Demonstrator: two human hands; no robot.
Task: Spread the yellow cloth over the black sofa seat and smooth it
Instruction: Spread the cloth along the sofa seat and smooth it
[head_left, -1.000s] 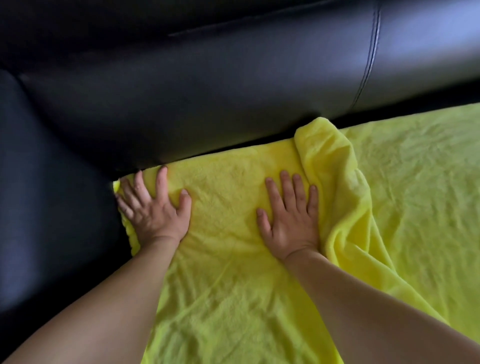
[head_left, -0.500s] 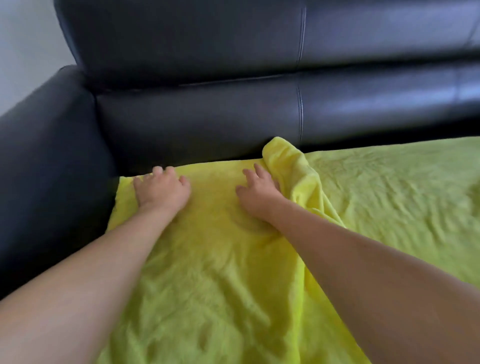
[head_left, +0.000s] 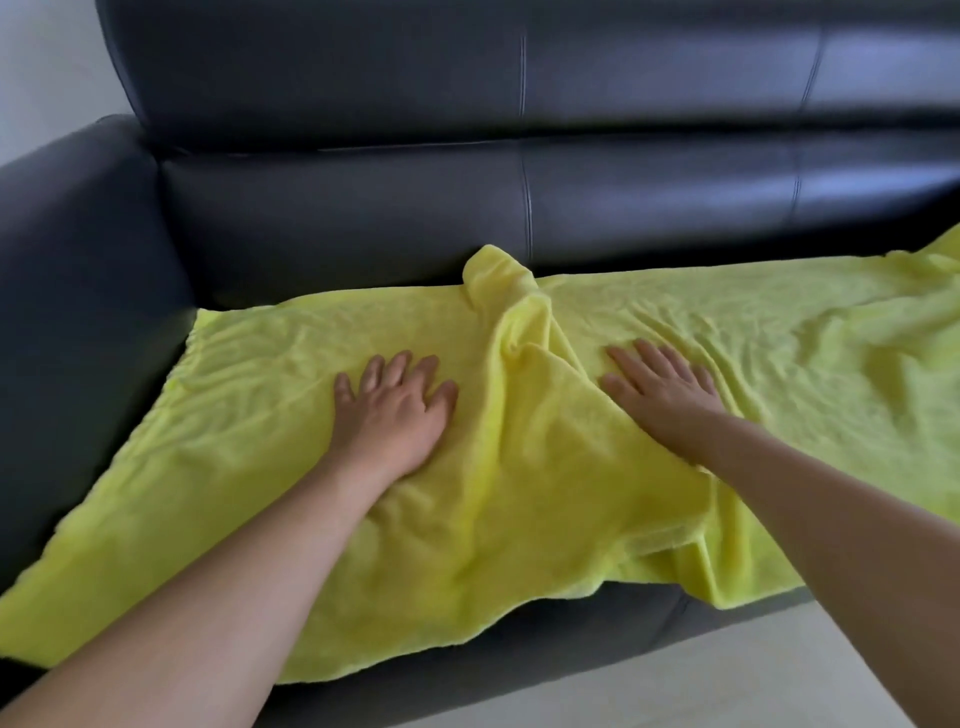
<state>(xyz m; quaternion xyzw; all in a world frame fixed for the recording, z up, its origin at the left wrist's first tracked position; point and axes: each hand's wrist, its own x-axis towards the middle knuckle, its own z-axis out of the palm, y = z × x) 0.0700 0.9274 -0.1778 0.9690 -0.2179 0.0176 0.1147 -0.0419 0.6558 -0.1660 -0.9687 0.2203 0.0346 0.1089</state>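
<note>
The yellow cloth (head_left: 545, 499) lies spread across the black sofa seat (head_left: 597, 618), its front edge hanging a little over the seat's front. A raised fold (head_left: 511, 312) runs from the backrest toward the front, between my hands. My left hand (head_left: 395, 415) rests flat on the cloth left of the fold, fingers straight and spread. My right hand (head_left: 665, 387) presses flat on the cloth right of the fold. The cloth's right part shows many small wrinkles.
The sofa backrest (head_left: 519, 208) rises behind the cloth and the left armrest (head_left: 78, 291) borders it. A pale floor (head_left: 701, 686) shows at the lower right, and a light wall (head_left: 47, 67) at the upper left.
Both hands slid back from the seat's rear edge toward the front. My right hand crossed over to the right side of the fold. The view pulled back and shows more of the sofa.
</note>
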